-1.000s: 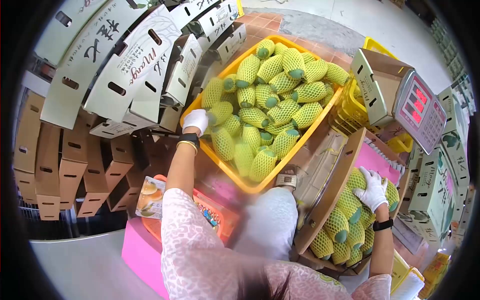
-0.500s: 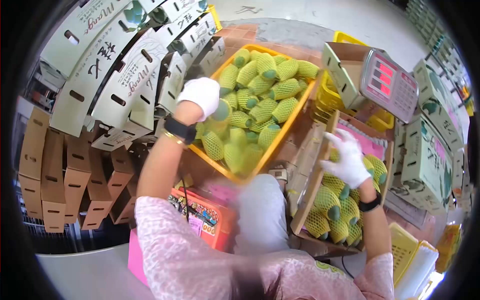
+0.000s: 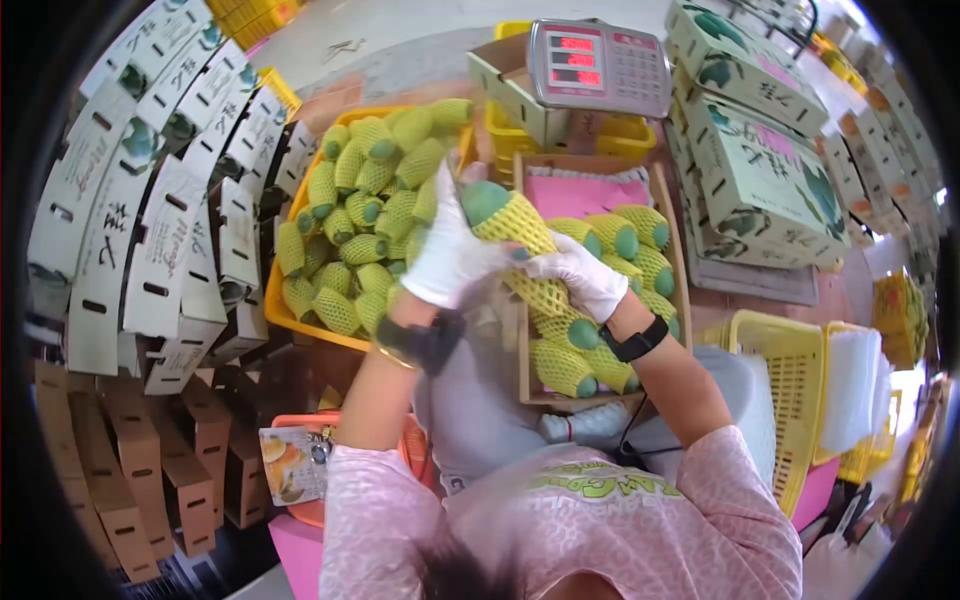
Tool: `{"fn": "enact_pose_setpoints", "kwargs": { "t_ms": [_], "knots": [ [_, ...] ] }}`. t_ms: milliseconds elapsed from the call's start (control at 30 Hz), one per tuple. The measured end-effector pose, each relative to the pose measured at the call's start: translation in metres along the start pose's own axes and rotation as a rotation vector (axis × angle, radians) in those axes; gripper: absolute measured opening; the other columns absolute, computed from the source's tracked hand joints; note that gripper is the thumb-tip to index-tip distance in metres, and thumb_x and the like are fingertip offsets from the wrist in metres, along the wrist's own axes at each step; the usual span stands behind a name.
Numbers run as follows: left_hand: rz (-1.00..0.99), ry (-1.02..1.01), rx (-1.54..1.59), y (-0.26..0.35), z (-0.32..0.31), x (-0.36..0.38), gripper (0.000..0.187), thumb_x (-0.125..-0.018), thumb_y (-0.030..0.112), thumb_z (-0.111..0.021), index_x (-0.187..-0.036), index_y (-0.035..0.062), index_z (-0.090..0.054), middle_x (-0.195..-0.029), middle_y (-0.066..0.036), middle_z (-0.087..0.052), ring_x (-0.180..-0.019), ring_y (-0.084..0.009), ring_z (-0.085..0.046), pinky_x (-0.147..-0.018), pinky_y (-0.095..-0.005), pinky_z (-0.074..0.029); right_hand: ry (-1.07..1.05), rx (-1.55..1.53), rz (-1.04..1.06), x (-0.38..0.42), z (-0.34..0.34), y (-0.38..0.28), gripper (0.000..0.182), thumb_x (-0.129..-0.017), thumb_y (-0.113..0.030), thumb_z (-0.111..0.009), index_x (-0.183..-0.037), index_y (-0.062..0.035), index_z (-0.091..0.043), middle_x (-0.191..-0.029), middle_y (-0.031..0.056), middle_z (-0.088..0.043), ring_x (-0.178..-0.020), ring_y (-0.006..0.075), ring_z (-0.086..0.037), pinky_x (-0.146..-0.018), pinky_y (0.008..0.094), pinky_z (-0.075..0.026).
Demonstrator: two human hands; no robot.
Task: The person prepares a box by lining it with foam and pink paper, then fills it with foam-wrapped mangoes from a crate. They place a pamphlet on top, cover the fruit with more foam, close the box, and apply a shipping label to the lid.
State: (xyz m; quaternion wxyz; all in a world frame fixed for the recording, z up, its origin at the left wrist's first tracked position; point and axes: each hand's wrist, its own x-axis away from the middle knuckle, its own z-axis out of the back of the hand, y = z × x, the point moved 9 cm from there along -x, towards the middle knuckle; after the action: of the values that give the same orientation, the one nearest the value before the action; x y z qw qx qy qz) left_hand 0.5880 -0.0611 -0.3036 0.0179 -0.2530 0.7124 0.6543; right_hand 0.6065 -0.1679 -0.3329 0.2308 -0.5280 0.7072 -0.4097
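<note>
I've got both gloved hands grasping one netted mango [image 3: 512, 228]: left hand [image 3: 445, 250] on its left side, right hand [image 3: 585, 280] lower down on the net. Half a second ago they were apart; now they've met, so this fruit is in hand by the carton's [image 3: 590, 161] left wall. Carton: netted mangoes, pink sheet [image 3: 582, 196] at far end. Orange crate [image 3: 315, 332]: heaped with more. Scale [image 3: 598, 68] beyond, lit.

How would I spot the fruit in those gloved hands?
Find the fruit-filled yellow crate, then the brown box right of it. At that box's left edge, the left hand and right hand hold a netted fruit. It alone is lifted, its green end looking larger than any other.
</note>
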Motion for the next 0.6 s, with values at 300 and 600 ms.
{"fn": "enact_pose_setpoints", "kwargs": {
  "t_ms": [300, 600],
  "knots": [
    [0.243, 0.059, 0.339, -0.028, -0.041, 0.009, 0.027, -0.072, -0.002, -0.067, -0.092, 0.0050, -0.050, -0.092, -0.010, -0.060, -0.085, -0.0285, -0.063, -0.073, -0.0378, -0.054, 0.018, -0.327, -0.096, 0.047, 0.014, 0.028, 0.054, -0.085, -0.033, -0.058, -0.125, -0.0013, -0.040, -0.114, 0.0094, -0.056, -0.098, 0.0196, -0.058, -0.082, 0.0359, -0.051],
    [0.434, 0.270, 0.808, -0.045, -0.031, 0.035, 0.071, -0.077, 0.007, -0.066, -0.134, 0.0127, -0.024, -0.121, -0.013, -0.045, -0.102, -0.0246, -0.053, -0.083, -0.0374, -0.051, 0.341, 0.002, -0.019, 0.053, 0.027, 0.009, 0.052, -0.082, -0.035, -0.064, -0.117, -0.0025, -0.044, -0.103, 0.0103, -0.060, -0.085, 0.0185, -0.060, -0.070, 0.0318, -0.050]
  ]
}}
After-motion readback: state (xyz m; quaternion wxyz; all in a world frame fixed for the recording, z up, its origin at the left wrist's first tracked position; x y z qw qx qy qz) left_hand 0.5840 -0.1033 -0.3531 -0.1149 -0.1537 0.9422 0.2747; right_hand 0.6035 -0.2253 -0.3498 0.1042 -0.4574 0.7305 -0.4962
